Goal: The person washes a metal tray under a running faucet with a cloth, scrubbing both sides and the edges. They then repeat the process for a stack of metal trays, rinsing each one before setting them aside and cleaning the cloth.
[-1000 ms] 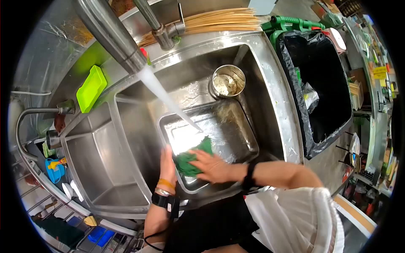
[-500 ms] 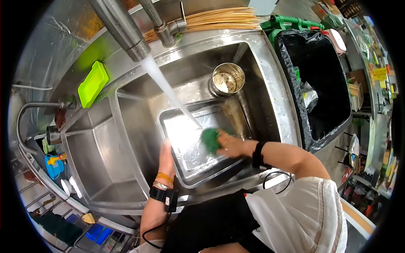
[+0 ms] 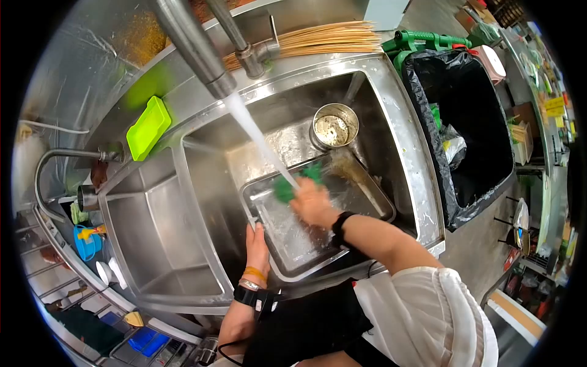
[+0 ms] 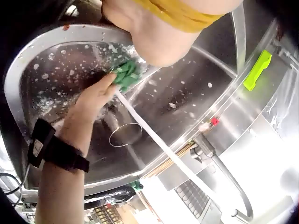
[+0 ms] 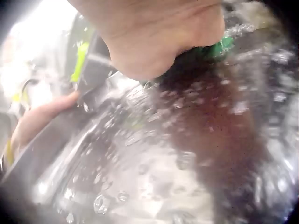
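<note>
A rectangular metal tray (image 3: 292, 248) stands tilted in the large sink basin, wet and streaked with water. My left hand (image 3: 257, 248) holds its left rim, with thumb and fingers on either side of the edge. Bunched in my right hand (image 3: 313, 205) is a green cloth (image 3: 284, 188), pressed against the inside of the tray near its far edge. The stream of water (image 3: 260, 137) from the tap falls right at the cloth and fingers. In the left wrist view the cloth (image 4: 126, 75) shows crumpled beneath the fingertips; droplets and bubbles cover the tray in the right wrist view.
Behind the tray stands a round metal container (image 3: 319, 142) with pale residue inside. The tap (image 3: 205, 55) hangs over the basin from the back. A second basin (image 3: 156, 226) lies left, a lime-green tray (image 3: 148, 128) on the ledge. Right is a black-lined bin (image 3: 449, 208); skewers (image 3: 330, 38) lie behind.
My right hand has swept the green cloth from the tray's near left to its right side, then up to the far edge under the stream. The left hand stays on the rim.
</note>
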Demonstrator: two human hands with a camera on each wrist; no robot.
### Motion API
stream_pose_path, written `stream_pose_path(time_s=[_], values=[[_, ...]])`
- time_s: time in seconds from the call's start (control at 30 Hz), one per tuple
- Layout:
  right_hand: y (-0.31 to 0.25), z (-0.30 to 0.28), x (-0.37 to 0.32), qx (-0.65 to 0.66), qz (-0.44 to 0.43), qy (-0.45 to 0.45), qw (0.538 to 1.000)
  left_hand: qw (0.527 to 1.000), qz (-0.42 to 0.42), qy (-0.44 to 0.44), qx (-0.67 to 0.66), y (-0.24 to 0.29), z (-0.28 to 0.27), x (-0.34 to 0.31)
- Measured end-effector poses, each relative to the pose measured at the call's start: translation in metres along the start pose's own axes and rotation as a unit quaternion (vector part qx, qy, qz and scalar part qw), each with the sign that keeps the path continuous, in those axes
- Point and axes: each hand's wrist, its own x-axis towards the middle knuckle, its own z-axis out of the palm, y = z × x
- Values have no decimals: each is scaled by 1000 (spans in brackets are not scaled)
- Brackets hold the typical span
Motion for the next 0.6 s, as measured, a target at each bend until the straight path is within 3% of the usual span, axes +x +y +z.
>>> stream_pose_path(time_s=[0.07, 0.13, 0.27, 0.3, 0.37, 0.47, 0.5, 0.57, 0.6], values=[[54, -9, -5, -37, 108, 37, 993, 999, -2, -10, -34, 1, 0, -2], [108, -27, 13, -42, 179, -12, 983, 997, 16, -57, -58, 6, 5, -5], [87, -14, 25, -15, 215, 25, 976, 998, 57, -15, 18, -10, 5, 3], [75, -3, 21, -32, 172, 36, 984, 996, 69, -4, 56, -9, 4, 5], [17, -16, -5, -67, 83, -51, 993, 988, 89, 14, 124, -10, 4, 8], [-56, -19, -38, -23, -25, -90, 995, 996, 72, -3, 51, 1, 9, 1], [-66, -24, -43, -15, -80, -111, 990, 997, 70, 2, 44, 7, 12, -4], [-46, -18, -40, 20, -148, -66, 987, 997, 73, -21, 11, 12, 8, -4], [-30, -24, -34, 4, -105, -87, 991, 997, 69, -29, -9, 11, 4, -2]])
